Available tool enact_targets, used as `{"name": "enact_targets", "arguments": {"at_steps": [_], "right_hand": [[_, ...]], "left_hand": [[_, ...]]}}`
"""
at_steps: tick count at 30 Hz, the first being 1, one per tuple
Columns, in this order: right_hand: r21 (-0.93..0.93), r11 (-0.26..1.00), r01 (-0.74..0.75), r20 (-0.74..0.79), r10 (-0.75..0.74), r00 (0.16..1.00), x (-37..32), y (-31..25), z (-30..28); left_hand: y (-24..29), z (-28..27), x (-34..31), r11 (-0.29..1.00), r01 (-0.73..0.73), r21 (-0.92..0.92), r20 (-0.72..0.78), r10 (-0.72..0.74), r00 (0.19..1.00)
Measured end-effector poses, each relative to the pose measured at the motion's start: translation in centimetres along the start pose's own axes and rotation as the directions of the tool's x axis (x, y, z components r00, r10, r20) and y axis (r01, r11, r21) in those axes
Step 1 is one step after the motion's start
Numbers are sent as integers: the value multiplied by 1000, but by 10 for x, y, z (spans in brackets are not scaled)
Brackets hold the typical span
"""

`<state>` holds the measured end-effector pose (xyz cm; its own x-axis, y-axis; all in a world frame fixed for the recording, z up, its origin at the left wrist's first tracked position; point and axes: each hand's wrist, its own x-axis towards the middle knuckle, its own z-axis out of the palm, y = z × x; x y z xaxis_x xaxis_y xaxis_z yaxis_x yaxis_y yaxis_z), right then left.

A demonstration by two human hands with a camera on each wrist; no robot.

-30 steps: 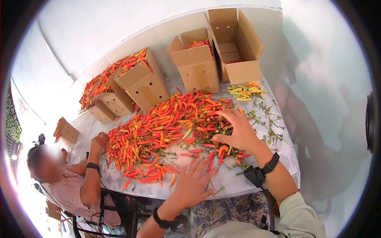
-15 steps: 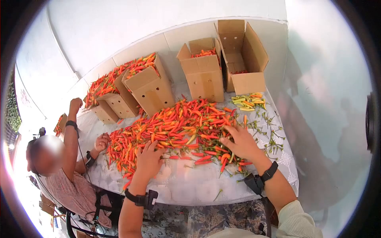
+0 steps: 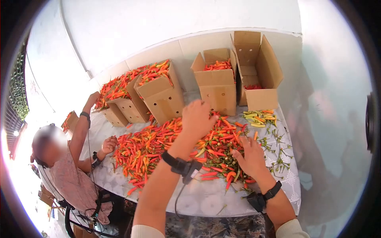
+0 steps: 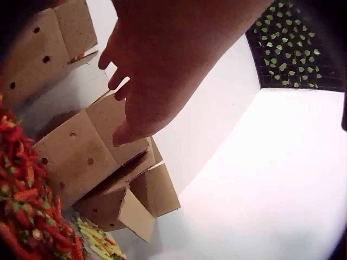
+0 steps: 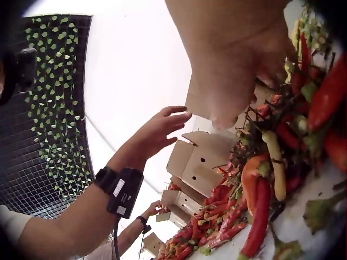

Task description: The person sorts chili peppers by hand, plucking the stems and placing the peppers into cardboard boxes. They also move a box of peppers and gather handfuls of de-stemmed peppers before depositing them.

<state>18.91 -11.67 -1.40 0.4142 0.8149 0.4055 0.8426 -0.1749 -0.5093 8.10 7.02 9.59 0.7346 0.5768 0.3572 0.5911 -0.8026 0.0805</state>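
Observation:
A broad pile of red and orange chili peppers (image 3: 147, 148) covers the middle of the table. My left hand (image 3: 197, 119) is raised over the back of the pile, in front of the boxes. In the right wrist view this left hand (image 5: 157, 132) has its fingers loosely bent and apart, with nothing between them. My right hand (image 3: 252, 158) is at the pile's right end, its fingers at the chilies and stems there. Its fingertips are partly hidden among the peppers in the right wrist view, where a pale yellow chili (image 5: 275, 165) lies close by.
Cardboard boxes filled with chilies (image 3: 160, 95) line the back. The tall box (image 3: 262, 99) at the right holds a few red ones. Yellow-green chilies (image 3: 260, 118) and loose green stems (image 3: 281, 156) lie right of the pile. Another person (image 3: 75, 170) sits at the left, one arm towards the boxes.
My left hand has swept from the table's front to the left, then up and right over the pile. The right hand stays at the right end. The other person's arm has lifted towards the boxes.

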Motion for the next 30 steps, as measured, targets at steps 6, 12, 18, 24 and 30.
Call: {"name": "enact_targets", "arguments": {"at_steps": [6,12,18,24,30], "right_hand": [[23,996,90,172,-92,981,-1,-3,14],[98,971,218,236,-236,943,-6,-14,18],[232,947,224,186,-269,945,-3,-8,15],[102,970,219,-101,-209,973,-5,-4,4],[151,961,231,-218,-196,956,-2,1,5]], "left_hand": [[-41,87,-30,980,196,-23,-35,-197,980],[-79,87,-67,971,233,59,-27,-231,973],[-94,84,-97,960,226,167,-121,-207,971],[-124,70,-123,907,325,269,-130,-300,945],[-130,51,-128,858,406,315,-62,-409,911]]}}
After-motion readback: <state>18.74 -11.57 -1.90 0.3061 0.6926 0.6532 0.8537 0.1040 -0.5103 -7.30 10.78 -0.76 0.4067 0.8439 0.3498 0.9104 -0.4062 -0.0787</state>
